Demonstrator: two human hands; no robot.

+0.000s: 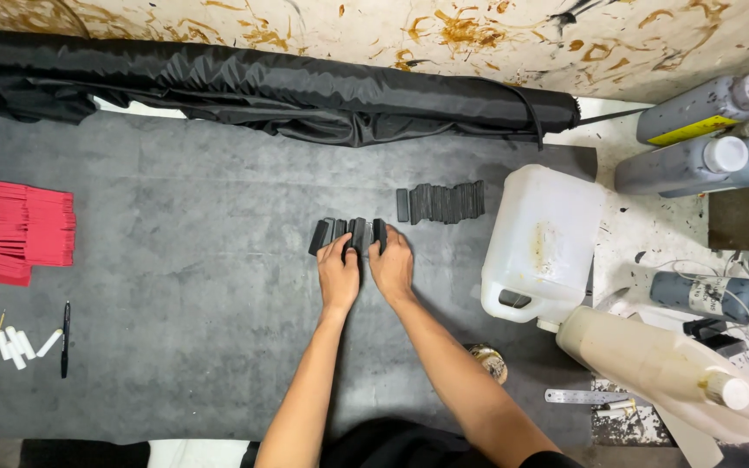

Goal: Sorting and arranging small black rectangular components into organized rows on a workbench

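Both hands are down on the grey mat (175, 286), side by side, working one short row of small black pieces (348, 234). Left hand (339, 276) has its fingers curled over the middle of the row; right hand (392, 267) presses on the right end, fingertips hooked over the last piece. Palms face down, so I cannot tell whether either hand has actually closed on a piece or is only pushing the row together.

Those pieces look like flat, stiff little slabs leaning one on another like toppled dominoes. My read: light, rigid, matte rather than slick, and prone to fanning out or tipping if squeezed from one end only. Best hold would be at the two ends of the row, pinching inward, or on the long edges of a single slab. What they are made of is hard to say from up here.

Just beyond that row, up and to the right, lies a second row of black pieces (441, 202). Farther right of it sits a white plastic jug (541, 243) on its side. Well to the left of the row, a stack of red strips (28, 232), and nearer the person, white chalk sticks (21, 344) and a black pen (65, 338). Behind everything, a roll of black fabric (288, 95).
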